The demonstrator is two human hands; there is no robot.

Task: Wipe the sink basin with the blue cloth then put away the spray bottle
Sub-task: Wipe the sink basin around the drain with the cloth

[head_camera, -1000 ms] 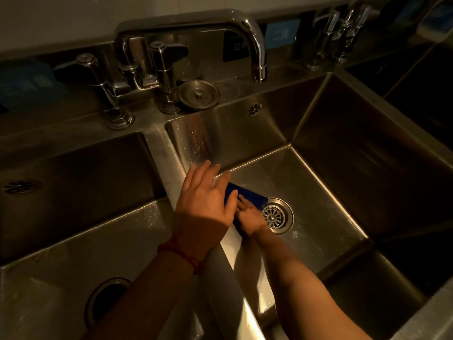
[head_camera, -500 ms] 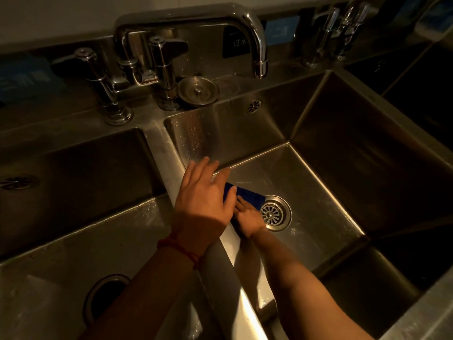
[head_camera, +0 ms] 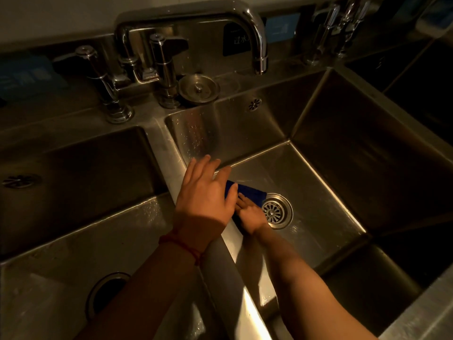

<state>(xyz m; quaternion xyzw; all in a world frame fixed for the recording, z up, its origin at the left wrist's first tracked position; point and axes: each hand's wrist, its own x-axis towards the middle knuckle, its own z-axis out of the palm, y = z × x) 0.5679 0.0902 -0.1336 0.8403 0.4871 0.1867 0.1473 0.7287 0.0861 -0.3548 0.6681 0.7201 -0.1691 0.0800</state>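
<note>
Gripping nothing, our left hand (head_camera: 204,200) lies flat with straight fingers on the steel divider (head_camera: 171,173) between the two basins, bracing us, while our right hand (head_camera: 250,214) is down inside the right-hand sink basin (head_camera: 306,182) with its fingers laid on the blue cloth (head_camera: 247,192); whether that grip pinches the cloth or only presses it flat we cannot tell, since the left hand covers part of it. The cloth lies on the basin floor, touching the right hand's fingertips on their far side and reaching toward the back-left corner, with its long axis running roughly from the divider wall to the drain strainer (head_camera: 275,212), whose rim it meets or nearly meets. So the cloth sits ahead of the right hand, between the divider and the drain, and the right hand is plainly the nearer one, already on it. We judge that the unwiped floor lies mostly to the right and toward us, past the drain, so the coming stroke would carry the cloth that way. No spray bottle shows in this view, and the plug (head_camera: 199,88) rests on the counter ledge beside the faucet (head_camera: 259,57).
</note>
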